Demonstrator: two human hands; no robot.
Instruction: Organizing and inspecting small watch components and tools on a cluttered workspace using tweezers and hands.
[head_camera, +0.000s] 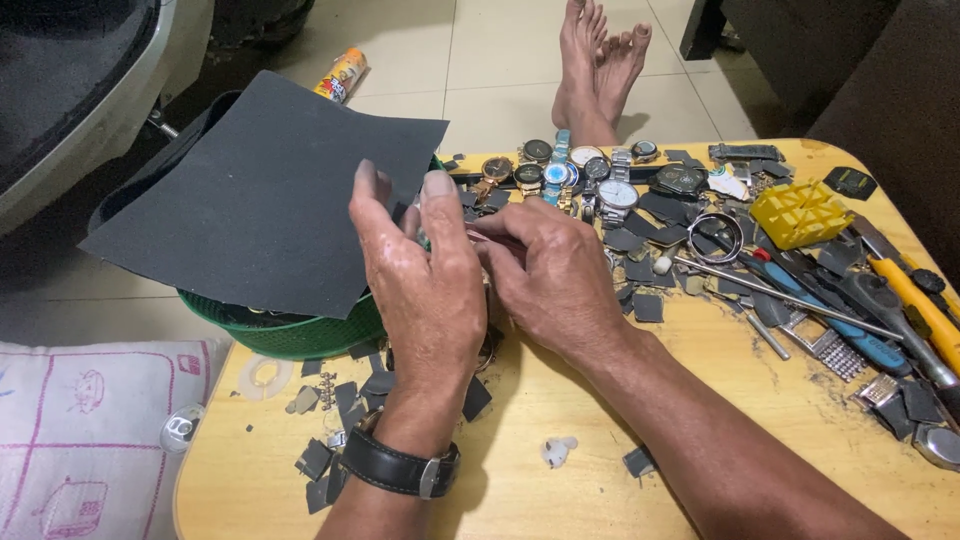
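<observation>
Holding the dark sheet of sandpaper (265, 190) up over the green basket (290, 335), my left hand (420, 290) pinches its right edge between thumb and fingers, which keeps it off the cluttered yellow table (560, 400). My right hand (555, 275) curls beside it, fingertips meeting the same edge; whether they grip something small, I cannot tell. Watches (575, 175) lie just beyond.

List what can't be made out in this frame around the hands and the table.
- Whatever the left hand and right hand pinch between them: head view, hidden by fingers.
- Contents of the green basket: covered by the dark sandpaper sheet.
- Watch dials: too small to read.
- Tools at the right side of the wooden table: cut off by the frame edge.
</observation>
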